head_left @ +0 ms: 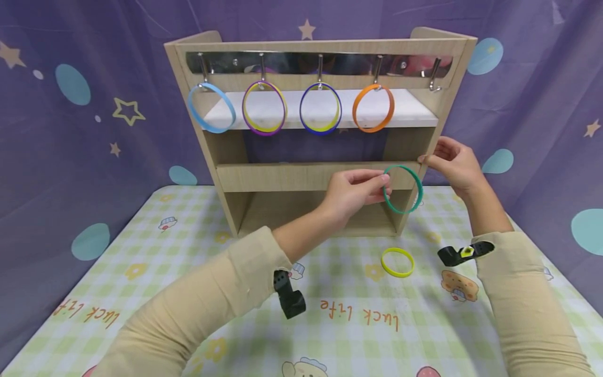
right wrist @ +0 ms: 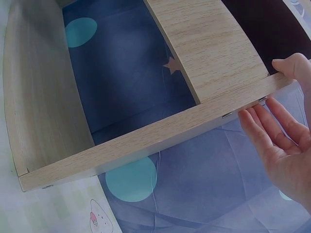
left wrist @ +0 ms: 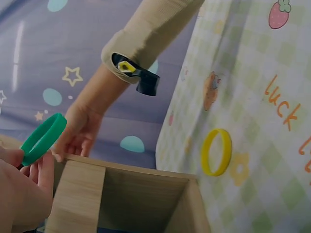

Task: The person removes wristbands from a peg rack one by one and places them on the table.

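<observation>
Four hooks [head_left: 378, 68] carry rings [head_left: 392, 104] in the head view, the fifth hook [head_left: 435, 73] none; your left hand [head_left: 355, 189] pinches a green ring [head_left: 419, 192] before the rack [head_left: 282, 178]. Left wrist view: a yellow ring [left wrist: 227, 151], unhung on the table [left wrist: 265, 196]. Right wrist view: your right hand [right wrist: 286, 143] grips the rack.

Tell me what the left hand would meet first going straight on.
Beyond the green ring it holds, the left hand would probably meet the wooden rack's right side panel first, though depth is unclear.
</observation>
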Demonstrator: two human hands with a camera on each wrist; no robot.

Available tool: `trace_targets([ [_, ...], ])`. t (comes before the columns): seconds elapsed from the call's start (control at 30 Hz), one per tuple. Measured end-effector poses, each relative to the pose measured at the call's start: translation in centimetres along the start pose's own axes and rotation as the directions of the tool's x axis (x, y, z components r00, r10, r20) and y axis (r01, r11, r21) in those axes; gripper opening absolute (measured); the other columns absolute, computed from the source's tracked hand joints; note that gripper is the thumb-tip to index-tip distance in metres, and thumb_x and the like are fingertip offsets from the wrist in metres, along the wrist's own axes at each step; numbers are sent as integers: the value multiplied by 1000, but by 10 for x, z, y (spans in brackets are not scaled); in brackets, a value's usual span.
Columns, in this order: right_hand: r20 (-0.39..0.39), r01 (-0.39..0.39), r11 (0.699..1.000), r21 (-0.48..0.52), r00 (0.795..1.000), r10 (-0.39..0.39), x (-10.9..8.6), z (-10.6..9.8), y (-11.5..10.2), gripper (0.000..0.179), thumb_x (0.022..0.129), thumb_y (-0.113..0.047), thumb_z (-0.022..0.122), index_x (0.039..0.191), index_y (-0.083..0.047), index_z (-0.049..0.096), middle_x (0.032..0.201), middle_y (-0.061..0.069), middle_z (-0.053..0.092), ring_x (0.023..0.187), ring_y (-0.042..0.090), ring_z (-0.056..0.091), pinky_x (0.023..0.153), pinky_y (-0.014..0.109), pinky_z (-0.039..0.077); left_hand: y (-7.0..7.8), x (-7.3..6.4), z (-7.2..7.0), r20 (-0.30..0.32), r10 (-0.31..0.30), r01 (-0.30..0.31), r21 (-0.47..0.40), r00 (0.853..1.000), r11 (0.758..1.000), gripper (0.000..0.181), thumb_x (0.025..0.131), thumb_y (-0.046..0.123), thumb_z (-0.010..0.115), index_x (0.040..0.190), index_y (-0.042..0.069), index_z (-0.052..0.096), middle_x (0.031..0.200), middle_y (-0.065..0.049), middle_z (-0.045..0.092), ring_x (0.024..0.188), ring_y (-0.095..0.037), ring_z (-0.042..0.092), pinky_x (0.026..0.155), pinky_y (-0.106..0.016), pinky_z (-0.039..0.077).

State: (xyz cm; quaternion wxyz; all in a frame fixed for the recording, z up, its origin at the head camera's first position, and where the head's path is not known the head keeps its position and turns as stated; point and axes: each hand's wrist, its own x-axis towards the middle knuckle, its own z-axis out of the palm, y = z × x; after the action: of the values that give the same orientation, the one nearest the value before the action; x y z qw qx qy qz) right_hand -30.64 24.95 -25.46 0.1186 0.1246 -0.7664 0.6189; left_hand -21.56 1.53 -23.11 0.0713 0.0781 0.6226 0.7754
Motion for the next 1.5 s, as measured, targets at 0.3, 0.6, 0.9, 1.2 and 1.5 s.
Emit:
trace_targets([
  [0.3, 13, -14, 1000, 4, 1000, 14, -1, 0, 0, 33, 84, -3, 67, 112, -20, 60, 88, -20, 65, 85, -4, 61, 70, 7, 52, -13, -2, -8, -1, -81, 81, 4, 997, 997, 24, 87, 0, 67, 109, -9, 67, 103, -26, 71, 66, -9, 65, 89, -38, 60],
  [0.6, 21, -30, 999, 21, 999, 29, -1, -1, 0, 33, 84, -4, 68, 112, -20, 60, 89, -20, 65, 86, -3, 60, 71, 7, 51, -27, -3, -16, -8, -114, 114, 18, 993, 993, 25, 87, -1, 66, 110, -13, 65, 73, -5, 65, 65, -10, 64, 86, -37, 61],
  [0.9, 17, -26, 1000, -5, 999, 27, -2, -1, 0, 33, 84, -5, 68, 112, -20, 60, 89, -21, 65, 86, -4, 60, 71, 6, 51, -35, -5, -21, -25, -160, 160, 30, 987, 987, 22, 87, -1, 66, 107, -11, 68, 69, -2, 65, 62, -10, 64, 80, -31, 63],
  [1.2, 14, -28, 999, -23, 999, 29, -2, -2, -1, 32, 85, -5, 68, 112, -21, 60, 89, -22, 65, 86, -5, 60, 72, 6, 51, -42, -6, -26, -37, -187, 189, 58, 982, 980, 24, 87, 1, 66, 108, -10, 67, 70, -3, 65, 64, -10, 65, 86, -34, 61],
  [1.5, 18, -29, 1000, -11, 999, 29, 0, -2, -2, 33, 84, -5, 68, 112, -20, 60, 88, -22, 66, 85, -4, 61, 72, 6, 51, -46, -5, -31, -55, -233, 236, 74, 971, 969, 24, 87, 3, 67, 108, -7, 68, 70, -1, 66, 67, -11, 66, 88, -35, 60],
])
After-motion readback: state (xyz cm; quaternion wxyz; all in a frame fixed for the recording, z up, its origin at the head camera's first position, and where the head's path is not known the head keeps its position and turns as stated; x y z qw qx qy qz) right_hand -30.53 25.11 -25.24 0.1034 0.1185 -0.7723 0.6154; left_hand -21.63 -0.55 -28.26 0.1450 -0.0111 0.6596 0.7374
